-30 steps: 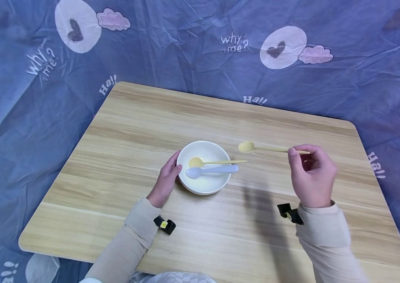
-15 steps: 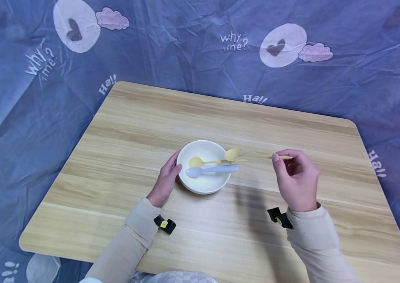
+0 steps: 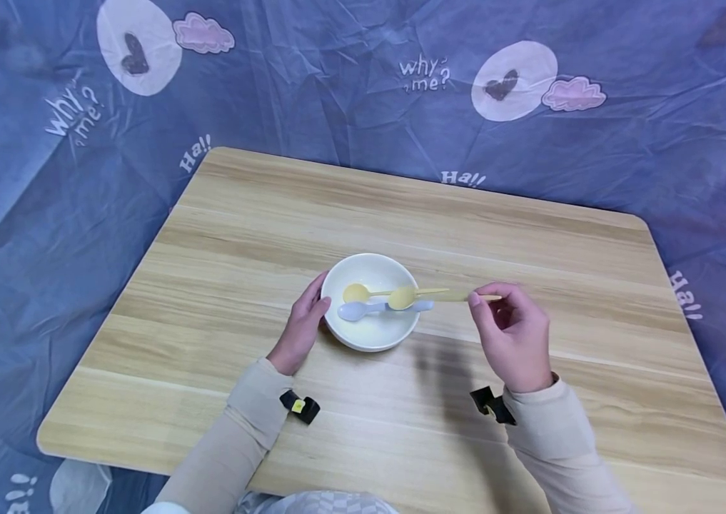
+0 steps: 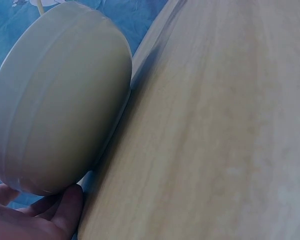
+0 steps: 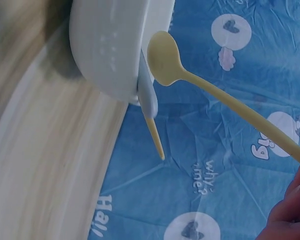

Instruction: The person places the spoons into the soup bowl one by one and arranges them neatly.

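My right hand (image 3: 518, 337) pinches the handle end of a pale yellow spoon (image 3: 402, 298) between thumb and fingers. In the head view, that spoon's round head overlaps the right side of a white bowl (image 3: 369, 343); the right wrist view has the head (image 5: 164, 57) beside the rim. A second yellow spoon (image 3: 355, 293) and a light blue spoon (image 3: 353, 311) lie in the bowl, handles sticking out over its right rim. At the bowl's left side, my left hand (image 3: 298, 332) holds it, thumb at the rim; the left wrist view has its fingers against the outer wall (image 4: 65, 110).
The wood-grain table (image 3: 208, 300) has rounded corners and reaches back to a blue printed cloth (image 3: 337, 86). Each sleeve cuff carries a black strap piece (image 3: 300, 406).
My right hand has moved left and slightly toward me, carrying the yellow spoon from right of the bowl to where its head overlaps the bowl. My left hand and the bowl stay put.
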`<state>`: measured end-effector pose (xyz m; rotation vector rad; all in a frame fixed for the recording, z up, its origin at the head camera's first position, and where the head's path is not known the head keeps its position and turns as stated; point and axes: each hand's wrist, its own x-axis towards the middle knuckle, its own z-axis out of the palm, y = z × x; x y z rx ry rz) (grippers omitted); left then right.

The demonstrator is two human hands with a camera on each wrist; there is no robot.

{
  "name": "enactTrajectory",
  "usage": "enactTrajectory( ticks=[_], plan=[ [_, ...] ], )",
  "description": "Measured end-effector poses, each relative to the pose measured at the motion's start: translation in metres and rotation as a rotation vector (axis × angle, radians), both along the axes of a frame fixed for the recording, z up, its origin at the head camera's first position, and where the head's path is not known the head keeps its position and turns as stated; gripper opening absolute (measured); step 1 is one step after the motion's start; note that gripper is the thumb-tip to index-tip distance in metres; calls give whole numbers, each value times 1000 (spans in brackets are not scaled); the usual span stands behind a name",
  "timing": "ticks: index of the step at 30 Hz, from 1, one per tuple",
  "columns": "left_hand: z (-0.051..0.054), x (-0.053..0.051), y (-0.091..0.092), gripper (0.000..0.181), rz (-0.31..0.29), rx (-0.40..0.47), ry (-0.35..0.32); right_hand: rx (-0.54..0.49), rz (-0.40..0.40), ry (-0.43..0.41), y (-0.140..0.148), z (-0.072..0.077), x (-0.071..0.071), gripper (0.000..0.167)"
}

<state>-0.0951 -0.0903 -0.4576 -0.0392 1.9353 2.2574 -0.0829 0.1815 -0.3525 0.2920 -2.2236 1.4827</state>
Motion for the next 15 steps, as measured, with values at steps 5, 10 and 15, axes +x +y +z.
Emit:
enactTrajectory(
  ticks=[5,10,15],
  plan=[
    [0,0,0,51,0,2,3,1,9,-44,-5,-3,2,4],
    [1,0,0,51,1,2,-1,8,11,-80,-10,-5,5,4],
    [2,0,0,50,-1,-1,-4,1,8,-124,-13,-9,8,5]
  ],
)
